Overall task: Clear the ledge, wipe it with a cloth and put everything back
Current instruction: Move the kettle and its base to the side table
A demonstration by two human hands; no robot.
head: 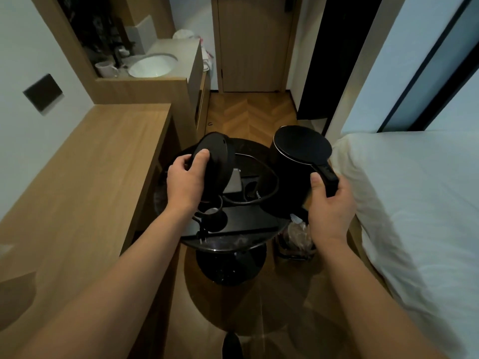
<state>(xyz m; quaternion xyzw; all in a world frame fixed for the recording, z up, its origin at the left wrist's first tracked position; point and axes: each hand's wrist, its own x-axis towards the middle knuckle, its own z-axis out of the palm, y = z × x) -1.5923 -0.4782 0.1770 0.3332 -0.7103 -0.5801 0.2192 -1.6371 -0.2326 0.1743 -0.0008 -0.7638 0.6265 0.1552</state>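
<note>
While the ledge (85, 161) lies bare along the left wall, the kettle (298, 161) hangs over the round table (233, 248), its handle wrapped by the right hand (330, 203). The left hand (185, 181) pinches the tilted kettle base (215, 156), whose cord (259, 182) loops down onto the table among a tray (233, 224) and other dark items. Clearing looks finished or nearly so; no cloth is in sight, so wiping seems still to come, then the return of everything.
</note>
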